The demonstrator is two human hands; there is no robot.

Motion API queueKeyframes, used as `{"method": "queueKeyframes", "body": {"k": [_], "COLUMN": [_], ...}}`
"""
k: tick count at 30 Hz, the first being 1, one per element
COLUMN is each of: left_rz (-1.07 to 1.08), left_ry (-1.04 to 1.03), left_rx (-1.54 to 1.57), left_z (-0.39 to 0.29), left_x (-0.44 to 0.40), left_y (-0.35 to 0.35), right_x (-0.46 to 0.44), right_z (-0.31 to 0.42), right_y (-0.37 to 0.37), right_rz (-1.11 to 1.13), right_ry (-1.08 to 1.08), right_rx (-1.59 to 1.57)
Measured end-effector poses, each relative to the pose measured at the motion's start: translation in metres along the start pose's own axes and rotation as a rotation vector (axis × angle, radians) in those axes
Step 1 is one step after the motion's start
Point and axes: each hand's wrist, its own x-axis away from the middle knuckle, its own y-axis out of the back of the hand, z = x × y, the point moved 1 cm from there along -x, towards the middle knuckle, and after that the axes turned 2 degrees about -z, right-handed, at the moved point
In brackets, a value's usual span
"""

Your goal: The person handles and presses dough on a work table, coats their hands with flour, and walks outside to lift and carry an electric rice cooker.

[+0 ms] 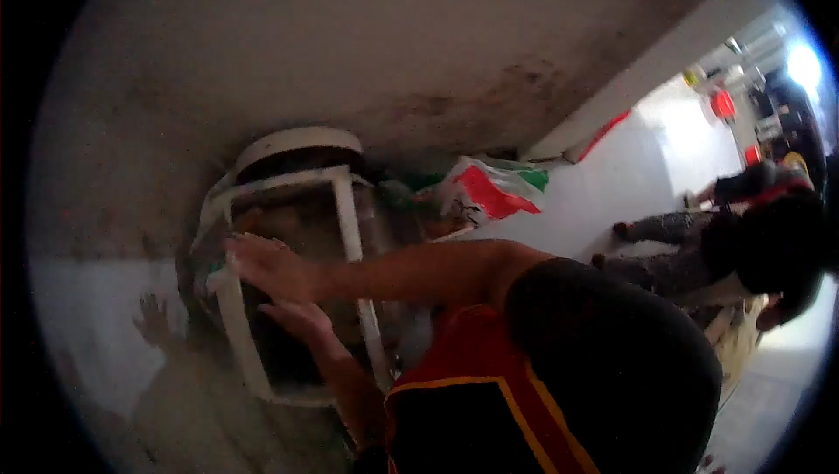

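Observation:
A white rectangular frame (350, 221) with a dark opening is below me, against the stained wall; its exact kind is unclear. My right hand (271, 269) reaches across this opening with its fingers stretched out, their tips close to the frame's far-left bar. Just beneath it, my left hand (301, 321) is held flat over the dark interior, fingers extended toward the same side. The hands lie close together, and I see nothing held in either. Blur hides whether they touch each other or the frame. A round white rim (301, 142) stands behind the frame.
A crumpled red, white and green sheet or bag (498, 190) lies beside the frame. People (743, 238) are at the right, near the pale floor (585, 203). Red items (722, 104) stand farther off. A stained wall (350, 46) fills the upper area.

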Motion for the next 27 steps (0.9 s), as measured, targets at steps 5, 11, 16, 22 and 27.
{"method": "queueKeyframes", "body": {"k": [5,11,16,22,27], "left_rz": [0.287,0.370,0.176,0.722,1.166], "left_ry": [0.321,0.118,0.439,0.518,0.588], "left_rx": [0.218,-0.593,-1.055,-1.132,-1.189], "left_z": [-0.005,0.085,0.241,0.403,0.484], "left_x": [0.061,0.074,0.049,0.196,0.299], "left_y": [-0.142,-0.157,-0.102,-0.264,-0.436], "right_x": [0.070,0.224,0.410,0.593,0.693], "right_z": [-0.043,-0.084,-0.146,-0.154,-0.143], "right_y": [0.087,0.223,0.308,0.438,0.523], "right_rz": [-0.261,-0.022,-0.437,-0.478,-0.999], "right_ry": [0.056,-0.311,-0.225,-0.735,-0.707], "right_rx": [0.539,0.655,0.681,0.386,0.367]}}
